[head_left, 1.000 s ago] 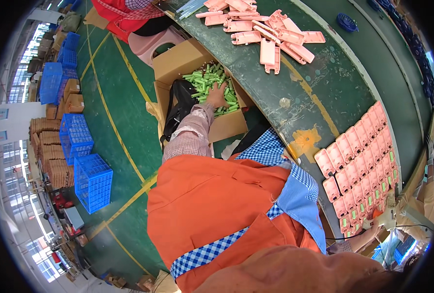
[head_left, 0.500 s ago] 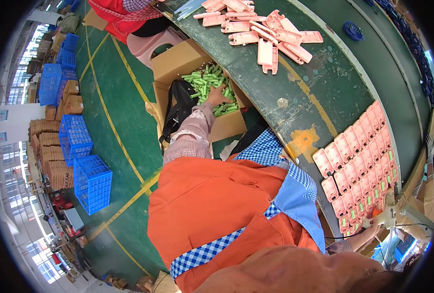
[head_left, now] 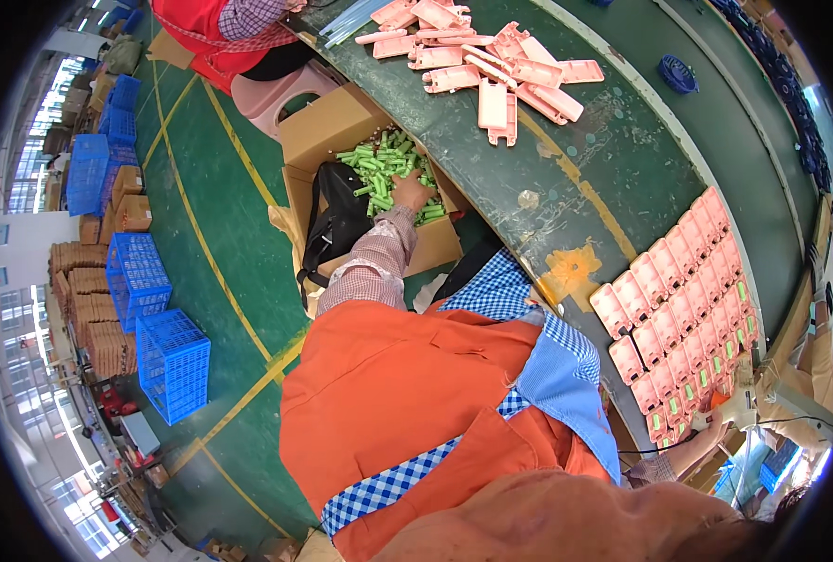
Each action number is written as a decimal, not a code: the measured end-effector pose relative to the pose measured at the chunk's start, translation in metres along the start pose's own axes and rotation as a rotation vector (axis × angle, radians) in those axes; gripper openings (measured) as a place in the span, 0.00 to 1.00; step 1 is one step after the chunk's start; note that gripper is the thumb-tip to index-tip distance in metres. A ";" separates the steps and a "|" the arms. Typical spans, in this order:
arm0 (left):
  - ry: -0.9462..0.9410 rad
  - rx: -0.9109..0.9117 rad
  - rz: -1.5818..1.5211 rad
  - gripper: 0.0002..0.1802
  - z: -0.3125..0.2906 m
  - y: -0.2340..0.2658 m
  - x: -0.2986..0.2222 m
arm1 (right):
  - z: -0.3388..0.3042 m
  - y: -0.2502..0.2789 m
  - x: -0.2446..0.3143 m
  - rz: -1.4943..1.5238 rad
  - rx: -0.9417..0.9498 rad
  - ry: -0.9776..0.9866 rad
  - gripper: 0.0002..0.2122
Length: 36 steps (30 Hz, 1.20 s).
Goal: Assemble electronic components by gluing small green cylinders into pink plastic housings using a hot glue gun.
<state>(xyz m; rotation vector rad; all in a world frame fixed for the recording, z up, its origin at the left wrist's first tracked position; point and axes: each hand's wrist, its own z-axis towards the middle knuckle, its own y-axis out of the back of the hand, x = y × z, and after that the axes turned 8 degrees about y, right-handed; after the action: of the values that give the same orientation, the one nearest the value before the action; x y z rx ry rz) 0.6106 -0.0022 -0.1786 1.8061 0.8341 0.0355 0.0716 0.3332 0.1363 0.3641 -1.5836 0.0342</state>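
Observation:
My left hand (head_left: pixel 413 191) reaches down into an open cardboard box (head_left: pixel 337 122), its fingers drawn together on the small green cylinders (head_left: pixel 379 161), which look like battery cells. Its fingertips are partly hidden among them. A black bag (head_left: pixel 340 201) lies in the same box beside the pile. At the lower right, my right hand (head_left: pixel 705 436) is closed around what looks like a pale glue gun (head_left: pixel 739 410) with an orange part and a black cable. Next to it, rows of pink plastic shells (head_left: pixel 679 300) lie on the table; several in the nearest rows hold a green cylinder.
Loose pink shells (head_left: pixel 497 70) are heaped on the far part of the dark green table (head_left: pixel 613 159). A small blue basket (head_left: pixel 679 73) sits beyond the pale rail. Blue crates (head_left: pixel 173 365) stand on the floor at left. A person in red (head_left: pixel 220 37) sits at the far left.
My left hand has shifted slightly, and its spread fingers have drawn in on the green cylinders. The whole view has shifted a little. My right hand keeps hold of the glue gun.

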 end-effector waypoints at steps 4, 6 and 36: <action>-0.138 -0.059 0.068 0.40 0.006 -0.002 0.013 | 0.010 0.009 -0.009 0.068 0.071 0.076 0.22; -0.197 -0.034 -0.018 0.38 0.022 -0.012 0.049 | 0.035 0.013 -0.028 0.114 0.116 0.120 0.22; 0.182 0.455 -1.395 0.12 -0.021 0.194 0.034 | 0.042 0.031 -0.038 0.265 0.318 0.219 0.19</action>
<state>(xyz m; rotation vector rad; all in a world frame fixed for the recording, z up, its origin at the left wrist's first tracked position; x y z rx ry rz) 0.7282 0.0030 -0.0189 1.2439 2.1841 -0.9516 0.0229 0.3606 0.1028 0.3807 -1.3992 0.5178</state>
